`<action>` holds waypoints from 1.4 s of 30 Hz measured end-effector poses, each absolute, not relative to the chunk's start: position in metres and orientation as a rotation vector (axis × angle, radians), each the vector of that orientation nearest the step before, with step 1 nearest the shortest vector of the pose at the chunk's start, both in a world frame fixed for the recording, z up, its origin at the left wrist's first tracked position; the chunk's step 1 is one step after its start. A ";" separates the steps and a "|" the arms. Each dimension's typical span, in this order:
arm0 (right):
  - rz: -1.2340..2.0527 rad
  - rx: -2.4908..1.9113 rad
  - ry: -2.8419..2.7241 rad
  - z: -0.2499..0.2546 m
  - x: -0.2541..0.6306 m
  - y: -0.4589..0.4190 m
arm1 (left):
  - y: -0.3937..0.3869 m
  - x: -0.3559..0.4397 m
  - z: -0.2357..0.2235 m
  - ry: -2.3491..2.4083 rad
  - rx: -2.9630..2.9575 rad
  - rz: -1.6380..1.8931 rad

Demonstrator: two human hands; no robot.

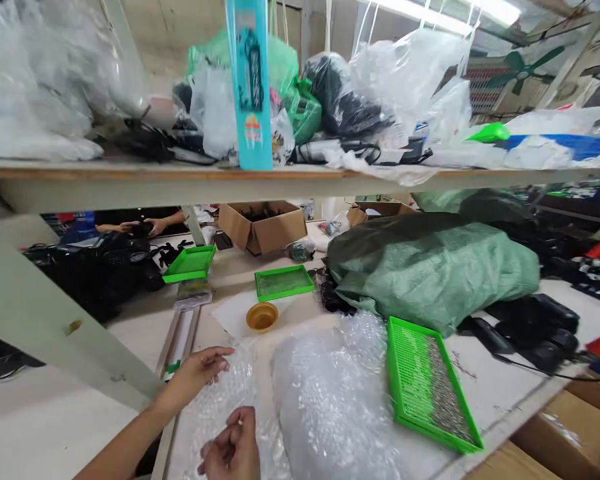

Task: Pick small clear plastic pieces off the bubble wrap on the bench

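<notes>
My left hand (200,375) hovers with its fingers apart over a sheet of clear bubble wrap (220,417), and it holds nothing I can see. My right hand (233,447) sits at the bottom of the view, its fingertips pinched on a tiny white-tipped item (241,422). A larger bubble wrap heap (325,400) lies just to the right of my hands. Beyond it, a bright green tray (425,383) holds many small metal pieces. A small amber bowl (262,317) stands on white paper (235,313) ahead of my hands.
A green woven sack (430,273) and black items (533,327) lie to the right. Two more green trays (283,282) (189,263) and a cardboard box (261,227) stand farther on. A co-worker's hands (143,228) hold something dark. A shelf (280,175) of bagged goods spans overhead.
</notes>
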State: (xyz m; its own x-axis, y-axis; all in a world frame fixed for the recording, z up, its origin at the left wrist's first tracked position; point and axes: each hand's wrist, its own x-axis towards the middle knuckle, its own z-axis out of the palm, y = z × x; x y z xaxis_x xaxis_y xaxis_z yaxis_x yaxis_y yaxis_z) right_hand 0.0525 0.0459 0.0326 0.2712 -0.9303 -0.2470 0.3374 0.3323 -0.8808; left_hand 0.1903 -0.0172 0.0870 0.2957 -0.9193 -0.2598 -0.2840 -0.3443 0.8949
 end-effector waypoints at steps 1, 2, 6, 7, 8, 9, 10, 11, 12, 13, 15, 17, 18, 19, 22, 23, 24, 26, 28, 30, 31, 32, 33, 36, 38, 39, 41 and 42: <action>-1.017 -0.822 0.904 0.019 0.062 0.036 | -0.028 0.201 0.071 -1.095 1.803 -1.044; -1.029 -0.840 0.905 0.007 0.069 0.028 | -0.037 0.211 0.055 -1.105 1.803 -1.035; -0.937 -1.013 0.900 -0.018 0.077 0.007 | -0.055 0.236 0.006 -1.137 1.812 -0.997; -0.899 -1.055 0.895 -0.019 0.077 0.002 | -0.058 0.241 -0.001 -1.150 1.814 -0.980; -0.862 -1.090 0.892 -0.020 0.078 -0.003 | -0.063 0.246 -0.007 -1.166 1.818 -0.958; -0.826 -1.123 0.887 -0.019 0.079 -0.008 | -0.067 0.251 -0.012 -1.187 1.825 -0.932; -0.787 -1.151 0.879 -0.019 0.080 -0.013 | -0.072 0.256 -0.017 -1.209 1.833 -0.899; -0.740 -1.176 0.876 -0.018 0.081 -0.019 | -0.077 0.261 -0.021 -1.231 1.845 -0.856; -0.692 -1.208 0.873 -0.018 0.082 -0.024 | -0.082 0.266 -0.026 -1.250 1.859 -0.799; -0.659 -1.256 0.880 -0.018 0.083 -0.029 | -0.086 0.270 -0.031 -1.266 1.872 -0.736; -0.621 -1.409 0.926 -0.019 0.084 -0.039 | -0.092 0.275 -0.043 -1.301 1.885 -0.623; -0.566 -1.632 0.992 -0.019 0.085 -0.047 | -0.094 0.278 -0.055 -1.336 1.877 -0.569; -0.518 -1.753 1.032 -0.019 0.085 -0.049 | -0.095 0.279 -0.061 -1.346 1.869 -0.561; -0.453 -1.865 1.074 -0.019 0.085 -0.050 | -0.094 0.279 -0.067 -1.348 1.863 -0.558; -0.325 -2.160 1.112 -0.024 0.081 -0.046 | -0.093 0.280 -0.077 -1.325 1.868 -0.539; -0.328 -2.224 1.102 -0.027 0.078 -0.042 | -0.093 0.280 -0.079 -1.318 1.877 -0.537; -0.349 -2.263 1.091 -0.030 0.073 -0.038 | -0.093 0.280 -0.079 -1.313 1.889 -0.539; -0.431 -2.283 1.090 -0.035 0.061 -0.029 | -0.092 0.280 -0.078 -1.314 1.914 -0.551; -0.519 -2.259 1.100 -0.039 0.048 -0.023 | -0.093 0.279 -0.076 -1.329 1.936 -0.562; -0.571 -2.246 1.093 -0.040 0.040 -0.020 | -0.096 0.278 -0.075 -1.350 1.956 -0.564; -0.572 -2.250 1.092 -0.039 0.039 -0.021 | -0.097 0.277 -0.073 -1.362 1.966 -0.563; -0.562 -2.259 1.094 -0.038 0.039 -0.022 | -0.099 0.278 -0.071 -1.378 1.976 -0.565; -0.549 -2.271 1.102 -0.036 0.040 -0.024 | -0.100 0.278 -0.068 -1.398 1.983 -0.570; -0.517 -2.283 1.126 -0.028 0.049 -0.031 | -0.095 0.279 -0.050 -1.459 1.997 -0.540; -0.503 -2.257 1.127 -0.022 0.055 -0.035 | -0.083 0.274 -0.034 -1.502 1.978 -0.431; -0.490 -2.241 1.127 -0.018 0.057 -0.037 | -0.076 0.270 -0.026 -1.534 1.951 -0.365; -0.454 -2.215 1.129 -0.014 0.059 -0.040 | -0.061 0.258 -0.016 -1.648 1.870 -0.309; -0.435 -2.207 1.131 -0.013 0.059 -0.040 | -0.055 0.253 -0.014 -1.710 1.836 -0.319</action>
